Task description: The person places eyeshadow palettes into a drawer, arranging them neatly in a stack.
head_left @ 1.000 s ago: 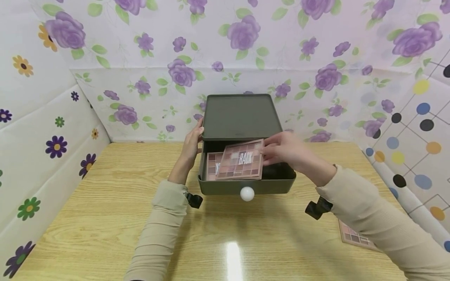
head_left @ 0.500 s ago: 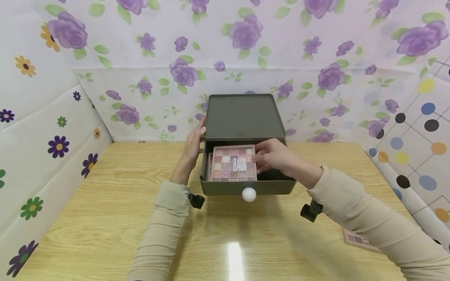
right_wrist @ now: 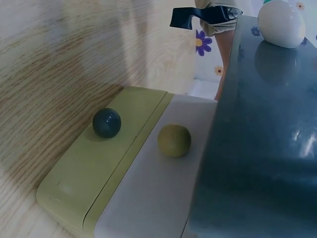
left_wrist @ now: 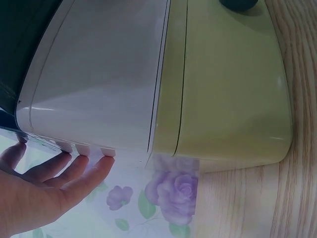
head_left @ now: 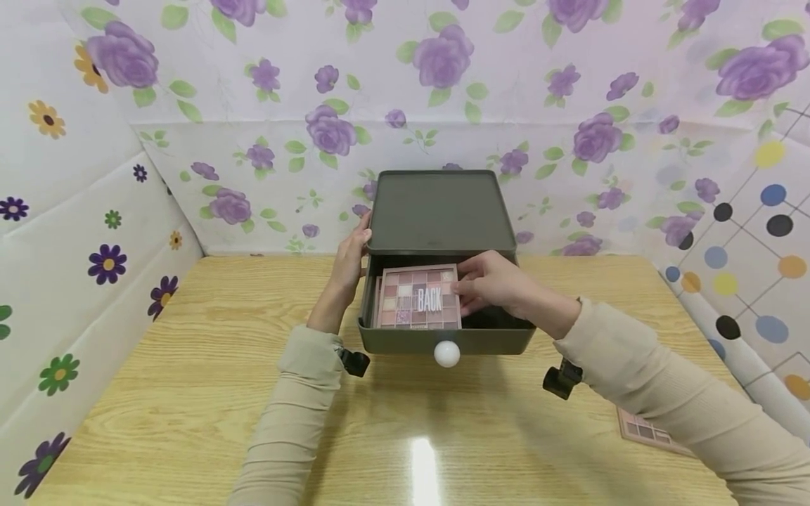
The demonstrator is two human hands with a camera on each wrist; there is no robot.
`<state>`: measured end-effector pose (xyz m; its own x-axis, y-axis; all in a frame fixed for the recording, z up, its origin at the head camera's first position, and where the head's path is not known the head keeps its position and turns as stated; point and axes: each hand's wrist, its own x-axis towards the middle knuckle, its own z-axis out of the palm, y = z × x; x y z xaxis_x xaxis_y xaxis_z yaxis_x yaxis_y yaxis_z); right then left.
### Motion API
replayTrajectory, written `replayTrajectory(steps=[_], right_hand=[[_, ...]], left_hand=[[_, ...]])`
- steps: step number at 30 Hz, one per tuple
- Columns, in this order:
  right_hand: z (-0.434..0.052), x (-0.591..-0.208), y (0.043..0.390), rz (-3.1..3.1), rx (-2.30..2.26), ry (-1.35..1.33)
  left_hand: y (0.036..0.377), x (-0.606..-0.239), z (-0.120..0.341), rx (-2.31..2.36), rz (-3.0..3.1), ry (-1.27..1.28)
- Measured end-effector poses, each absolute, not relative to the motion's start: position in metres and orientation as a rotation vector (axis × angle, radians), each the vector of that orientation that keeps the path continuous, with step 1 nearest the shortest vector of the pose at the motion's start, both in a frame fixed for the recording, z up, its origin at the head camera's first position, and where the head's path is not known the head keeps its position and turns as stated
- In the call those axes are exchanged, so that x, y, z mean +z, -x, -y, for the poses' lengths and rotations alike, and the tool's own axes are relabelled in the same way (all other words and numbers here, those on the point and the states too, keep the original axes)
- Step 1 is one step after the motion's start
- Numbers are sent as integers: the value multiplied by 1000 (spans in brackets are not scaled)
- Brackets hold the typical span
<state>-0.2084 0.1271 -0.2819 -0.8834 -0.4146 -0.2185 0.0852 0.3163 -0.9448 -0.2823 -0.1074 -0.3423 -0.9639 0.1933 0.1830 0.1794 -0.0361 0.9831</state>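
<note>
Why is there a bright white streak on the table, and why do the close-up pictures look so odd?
Head view: the streak is lamp glare on the glossy table; the walls bow from a wide lens. Left wrist view: the fingers are sharp and the drawer box looks tinted. Right wrist view: it is tilted, and the white knob looms large.

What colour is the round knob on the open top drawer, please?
The knob is white, clearest in the head view.

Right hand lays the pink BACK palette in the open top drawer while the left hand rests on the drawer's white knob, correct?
Not quite. In the head view the left hand rests against the left side of the drawer box, not on the white knob. The right hand does hold the pink palette in the open drawer.
</note>
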Motion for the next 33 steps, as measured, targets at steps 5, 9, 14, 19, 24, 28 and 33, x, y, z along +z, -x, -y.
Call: replayTrajectory(steps=[5,9,14,19,24,28,33], right_hand=[[-128,-282,208,-2143,-1585,302],[-127,-282,208,-2139,-1583,307],[-124,-282,207,-2157,-1540,303],[-122,-280,203,-2223,-1435,294],[-122,-280,199,-2200,-1383,313],[-122,-280,195,-2173,-1369,334],[-125,-276,191,-2223,-1318,362]], left_hand=[[269,-328,106,2183,-2196,-426],[261,-321,104,2166,-2222,-422],[259,-319,104,2168,-2215,-415],[261,-321,103,2193,-2185,-416],[261,-321,102,2201,-2180,-416],[260,-321,102,2199,-2185,-410],[259,-320,102,2191,-2191,-398]])
